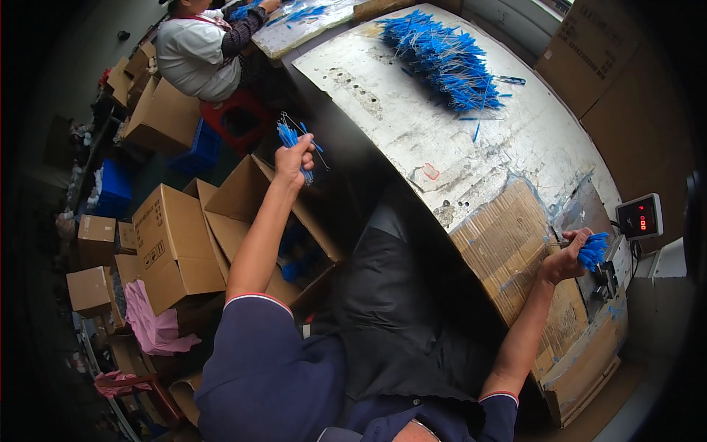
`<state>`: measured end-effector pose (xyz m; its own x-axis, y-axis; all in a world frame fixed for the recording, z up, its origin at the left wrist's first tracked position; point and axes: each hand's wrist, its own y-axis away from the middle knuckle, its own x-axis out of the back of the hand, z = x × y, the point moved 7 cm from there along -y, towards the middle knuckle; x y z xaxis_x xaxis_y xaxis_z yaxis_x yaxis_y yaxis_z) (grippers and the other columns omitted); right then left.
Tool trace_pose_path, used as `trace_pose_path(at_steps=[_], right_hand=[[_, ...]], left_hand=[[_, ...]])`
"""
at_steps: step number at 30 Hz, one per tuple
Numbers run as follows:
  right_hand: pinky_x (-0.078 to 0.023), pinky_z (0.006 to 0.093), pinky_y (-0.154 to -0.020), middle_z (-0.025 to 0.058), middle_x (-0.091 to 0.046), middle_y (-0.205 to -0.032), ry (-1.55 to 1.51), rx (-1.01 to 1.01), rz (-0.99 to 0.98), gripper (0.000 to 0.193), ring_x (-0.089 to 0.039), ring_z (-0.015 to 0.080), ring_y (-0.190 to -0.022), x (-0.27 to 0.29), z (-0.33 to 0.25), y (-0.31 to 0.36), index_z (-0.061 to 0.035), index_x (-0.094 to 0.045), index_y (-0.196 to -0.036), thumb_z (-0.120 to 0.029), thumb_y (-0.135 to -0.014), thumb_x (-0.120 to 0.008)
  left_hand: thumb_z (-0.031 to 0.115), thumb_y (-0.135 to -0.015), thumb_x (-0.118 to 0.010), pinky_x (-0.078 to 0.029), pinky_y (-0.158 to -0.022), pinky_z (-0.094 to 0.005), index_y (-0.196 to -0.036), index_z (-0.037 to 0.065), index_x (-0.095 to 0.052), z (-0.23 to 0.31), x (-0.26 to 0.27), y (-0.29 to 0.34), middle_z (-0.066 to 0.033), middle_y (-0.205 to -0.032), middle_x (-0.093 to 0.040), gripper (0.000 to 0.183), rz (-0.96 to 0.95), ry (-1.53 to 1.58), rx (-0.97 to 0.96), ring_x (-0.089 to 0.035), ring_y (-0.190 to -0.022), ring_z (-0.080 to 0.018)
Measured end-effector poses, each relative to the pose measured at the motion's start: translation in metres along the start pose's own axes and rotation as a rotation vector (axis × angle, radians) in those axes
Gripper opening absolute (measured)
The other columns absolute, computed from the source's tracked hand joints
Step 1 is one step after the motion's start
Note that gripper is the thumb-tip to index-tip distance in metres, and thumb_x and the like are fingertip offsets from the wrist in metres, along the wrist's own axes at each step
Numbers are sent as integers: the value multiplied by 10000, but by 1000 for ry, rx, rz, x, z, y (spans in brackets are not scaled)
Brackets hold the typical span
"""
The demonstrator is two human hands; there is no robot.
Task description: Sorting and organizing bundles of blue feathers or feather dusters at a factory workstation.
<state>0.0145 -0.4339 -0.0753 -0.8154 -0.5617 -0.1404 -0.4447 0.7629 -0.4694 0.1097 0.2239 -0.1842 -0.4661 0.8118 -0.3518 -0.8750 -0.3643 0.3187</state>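
My left hand (294, 159) is raised to the left of the table, closed round a bunch of thin blue pieces with wire ends (287, 134). They look like small wire-stemmed brushes, and a few stick out loosely. At the table's right end my right hand (564, 261) is closed on a second bunch of the same blue pieces (593, 251), beside a small dark metal fixture (607, 281). A large heap of these blue pieces (445, 59) lies at the far side of the worn white table (398, 140). My fingers partly hide both bunches.
A display with red digits (639, 217) stands at the right edge. Flat cardboard (512, 236) covers the near tabletop. An open carton (324, 239) with blue pieces inside sits below my left arm. Another person (195, 55) sits at the far-left table, near a red stool (236, 118).
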Motion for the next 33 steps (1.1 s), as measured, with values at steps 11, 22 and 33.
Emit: trace_pose_path(at_steps=[11, 22, 33], right_hand=[[-548, 294, -667, 46, -648, -775, -14, -104, -186, 162, -613, 131, -656, -11, 18, 9, -1, -627, -938, -114, -1050, -597], [-575, 313, -796, 98, -705, -938, -205, -81, -46, 140, -686, 170, -839, 8, 35, -4, 15, -680, -969, 65, -907, -565], [-460, 229, -592, 23, -695, -804, -206, -464, -214, 144, -592, 66, -673, 5, 32, -26, 15, -727, -948, -78, -838, -723]], left_hand=[[169, -977, -718, -419, -530, -254, -1097, 62, -662, -58, -3, -10, -53, -882, -639, 170, -111, 238, 158, -517, -633, -98], [236, -1061, -575, -490, -769, -336, -1408, 5, -489, -64, -276, 138, -160, -1169, -616, 425, -857, 577, 423, -559, -955, -216], [495, -1057, -511, -536, -1000, -468, -1421, -11, -441, -184, -493, 206, -226, -1298, -586, 628, -1131, 437, 702, -606, -1188, -338]])
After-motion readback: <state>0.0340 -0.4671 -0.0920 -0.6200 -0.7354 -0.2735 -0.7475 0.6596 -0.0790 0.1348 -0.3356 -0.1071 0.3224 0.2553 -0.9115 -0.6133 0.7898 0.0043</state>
